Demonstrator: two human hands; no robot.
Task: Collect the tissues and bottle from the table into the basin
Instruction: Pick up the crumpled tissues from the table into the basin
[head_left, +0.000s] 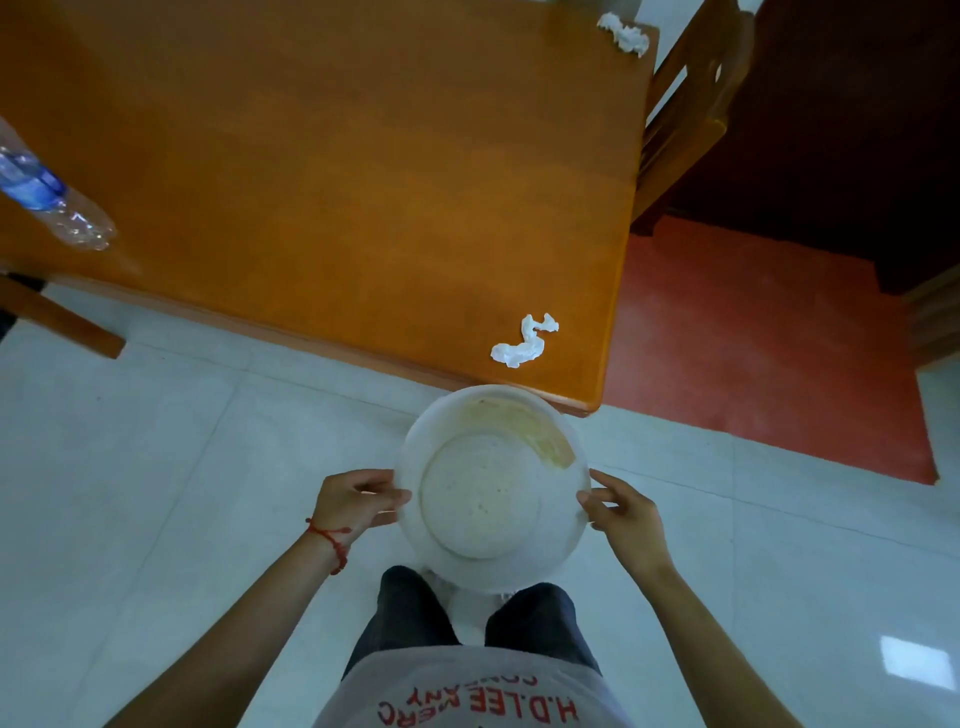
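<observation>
Basin held between left hand, right hand

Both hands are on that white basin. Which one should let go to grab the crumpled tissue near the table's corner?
Probably the right hand. The nearest tissue lies on the table just beyond the basin, slightly to the right; the left hand could keep its grip.

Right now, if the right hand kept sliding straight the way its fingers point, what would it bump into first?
The right hand points inward, and its fingertips already rest on the rim of the white basin. So the basin comes first; beyond it, across the bowl, is the left hand, gripping the opposite rim.
</observation>
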